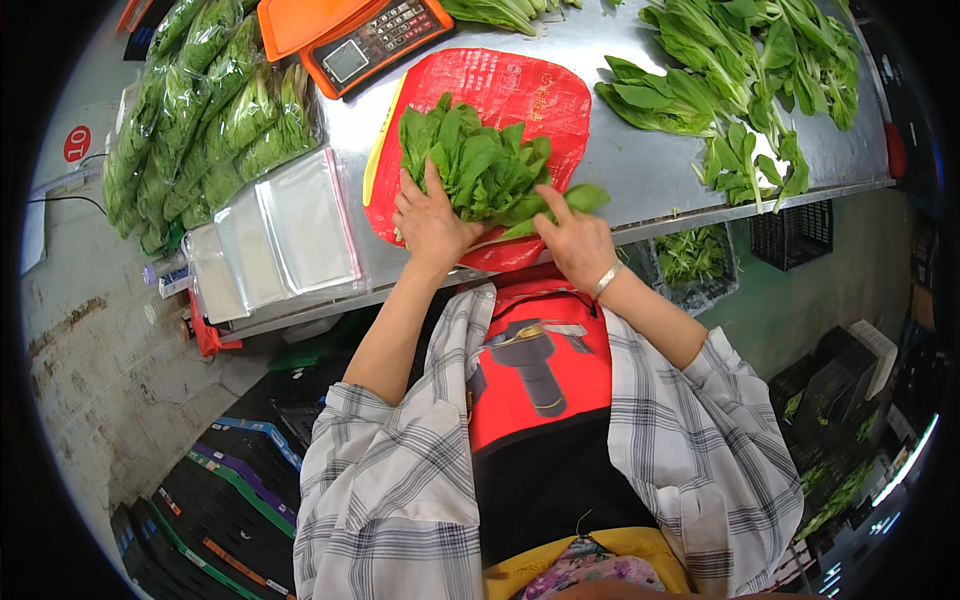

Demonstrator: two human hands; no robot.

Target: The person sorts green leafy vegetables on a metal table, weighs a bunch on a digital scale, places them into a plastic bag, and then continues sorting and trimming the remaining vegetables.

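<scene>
A bunch of leafy greens (pixel 476 161) lies on a red woven plastic sheet with a yellow edge (pixel 547 97), its leaves pointing away from me. My left hand (pixel 431 221) grips the near left side of the bunch, fingers spread over the leaves. At the lower right of the bunch, my right hand (pixel 576 244) has its fingers around a loose leafy stalk (pixel 589 198). Part of that stalk is hidden behind the hand. Both hands are close to the table's front edge.
An orange digital scale (pixel 375 45) stands behind the sheet. Bagged greens (pixel 217 120) are piled at left, near clear plastic bags (pixel 300 225). Loose greens (pixel 720 82) cover the right of the metal table (pixel 637 172). Below is a lined crate of greens (pixel 694 262).
</scene>
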